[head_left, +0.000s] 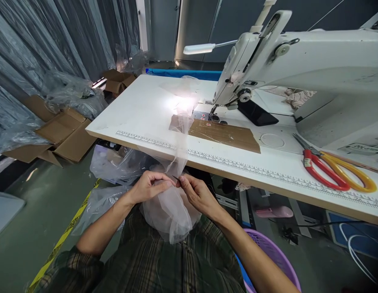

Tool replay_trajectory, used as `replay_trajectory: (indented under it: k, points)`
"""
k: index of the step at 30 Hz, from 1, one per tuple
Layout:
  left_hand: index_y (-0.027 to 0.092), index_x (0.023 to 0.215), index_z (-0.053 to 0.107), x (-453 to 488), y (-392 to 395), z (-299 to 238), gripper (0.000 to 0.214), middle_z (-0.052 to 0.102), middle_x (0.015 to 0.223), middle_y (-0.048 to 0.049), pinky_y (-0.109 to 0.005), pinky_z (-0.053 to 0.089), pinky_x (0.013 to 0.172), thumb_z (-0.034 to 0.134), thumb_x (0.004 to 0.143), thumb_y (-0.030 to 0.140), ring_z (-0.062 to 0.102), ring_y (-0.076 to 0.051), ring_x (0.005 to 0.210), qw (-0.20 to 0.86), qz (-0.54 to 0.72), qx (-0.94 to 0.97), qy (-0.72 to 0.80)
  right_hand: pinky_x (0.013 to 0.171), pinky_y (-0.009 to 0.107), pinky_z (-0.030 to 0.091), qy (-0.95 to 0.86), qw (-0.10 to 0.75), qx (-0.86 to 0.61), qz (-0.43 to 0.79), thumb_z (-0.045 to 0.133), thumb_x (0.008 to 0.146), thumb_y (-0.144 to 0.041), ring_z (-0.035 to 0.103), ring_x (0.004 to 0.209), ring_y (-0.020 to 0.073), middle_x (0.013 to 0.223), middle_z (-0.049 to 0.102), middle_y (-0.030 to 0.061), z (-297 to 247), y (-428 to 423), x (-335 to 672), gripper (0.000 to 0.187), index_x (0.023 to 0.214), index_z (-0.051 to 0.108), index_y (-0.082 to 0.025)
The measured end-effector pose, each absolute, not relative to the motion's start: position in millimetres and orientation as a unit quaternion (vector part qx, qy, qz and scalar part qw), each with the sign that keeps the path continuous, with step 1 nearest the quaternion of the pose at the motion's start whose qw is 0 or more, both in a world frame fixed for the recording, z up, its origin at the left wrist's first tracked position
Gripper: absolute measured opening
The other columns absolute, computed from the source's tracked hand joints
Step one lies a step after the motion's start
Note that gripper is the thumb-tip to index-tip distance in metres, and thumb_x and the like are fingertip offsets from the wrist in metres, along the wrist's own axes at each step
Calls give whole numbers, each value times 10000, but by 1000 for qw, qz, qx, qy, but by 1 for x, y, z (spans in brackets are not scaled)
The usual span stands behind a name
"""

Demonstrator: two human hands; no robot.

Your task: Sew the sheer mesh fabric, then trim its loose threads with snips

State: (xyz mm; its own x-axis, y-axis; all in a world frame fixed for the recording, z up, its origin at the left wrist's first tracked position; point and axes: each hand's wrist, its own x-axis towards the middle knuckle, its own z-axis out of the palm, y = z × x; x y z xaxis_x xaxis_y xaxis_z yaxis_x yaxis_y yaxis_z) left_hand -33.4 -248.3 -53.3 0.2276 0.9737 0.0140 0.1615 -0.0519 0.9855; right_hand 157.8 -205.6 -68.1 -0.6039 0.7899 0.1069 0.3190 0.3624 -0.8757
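Sheer white fabric (pixel 173 211) lies bunched in my lap, and a strip of it runs up over the table edge toward the sewing machine (pixel 237 69). My left hand (pixel 150 186) pinches this fabric between thumb and fingers. Close beside it, my right hand (pixel 196 191) is closed on a thin dark pointed tool (pixel 176 178), its tip reaching to the fabric at my left fingertips. Most of the tool is hidden in my fingers, so its exact kind cannot be made out. The machine's needle area stands beyond both hands, apart from them.
On the white table (pixel 140 110) lie a brown cardboard piece (pixel 225 136), a black phone-like slab (pixel 257 113) and scissors (pixel 335 167) with red and yellow handles. A purple basket (pixel 276 252) stands below right. Open cardboard boxes (pixel 65 130) and plastic bags (pixel 116 165) are at left.
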Motion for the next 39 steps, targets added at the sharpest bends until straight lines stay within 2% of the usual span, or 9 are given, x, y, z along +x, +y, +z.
replay_trajectory:
  k: [7,10,17,21,29,32,34,37,39]
  points:
    - [118,820,759,-33,-247,-49,277,723,699,-54,-217,446,555,626,806,360,621,-149,626,506,390,593,491,548,261,308,-814,255,-336,400,315,974,-514,434,551,130,607,489,-6,-63,-210,157,471,695,518,-195]
    - [124,812,758,-32,-248,-47,262,721,720,-54,-214,442,562,634,803,355,615,-150,650,508,383,598,488,573,269,316,-798,259,-361,406,338,962,-536,448,562,133,607,491,-8,-65,-209,155,471,700,527,-193]
    - [132,863,727,-24,-250,-48,291,662,655,-19,-170,409,511,686,780,408,542,-88,553,464,564,433,528,596,257,390,-640,334,-287,630,436,804,-758,454,657,133,804,548,19,-74,-223,167,608,959,595,-192]
    - [142,867,699,-17,-249,-42,321,642,650,-3,-156,434,516,751,717,422,554,-81,561,445,660,330,507,602,248,403,-550,379,-350,656,808,577,-570,459,653,116,787,557,-4,-69,-238,155,555,921,581,-199]
    - [164,967,649,-20,-258,-42,354,634,661,9,-162,425,487,689,780,462,530,-73,509,415,659,373,503,431,203,217,-345,369,-388,771,873,507,-379,311,445,39,569,519,-68,-61,-239,151,474,868,665,-152]
    - [180,1150,591,-30,-263,-49,367,652,734,-4,-195,452,533,617,857,399,548,-93,549,291,597,485,569,450,204,253,-341,388,-387,764,879,496,-374,374,468,54,578,544,-50,-54,-233,162,426,808,687,-157]
    - [188,1211,576,-33,-264,-51,364,672,898,-53,-258,504,677,598,873,323,615,-144,735,148,524,581,604,445,206,235,-379,406,-397,730,866,522,-407,352,462,53,543,515,-54,-50,-229,168,378,748,693,-158]
    - [192,1160,623,-30,-262,-48,282,632,1108,-114,-356,503,850,558,888,228,605,-216,1010,-4,447,689,570,448,218,220,-448,422,-403,678,835,576,-449,336,475,59,545,502,-43,-46,-225,171,350,712,701,-155]
    - [198,1082,647,-21,-259,-45,212,650,1060,-102,-358,509,840,565,886,207,620,-211,995,-34,450,735,506,447,224,211,-467,422,-401,665,816,601,-477,319,475,62,540,479,-44,-45,-225,170,366,728,703,-153]
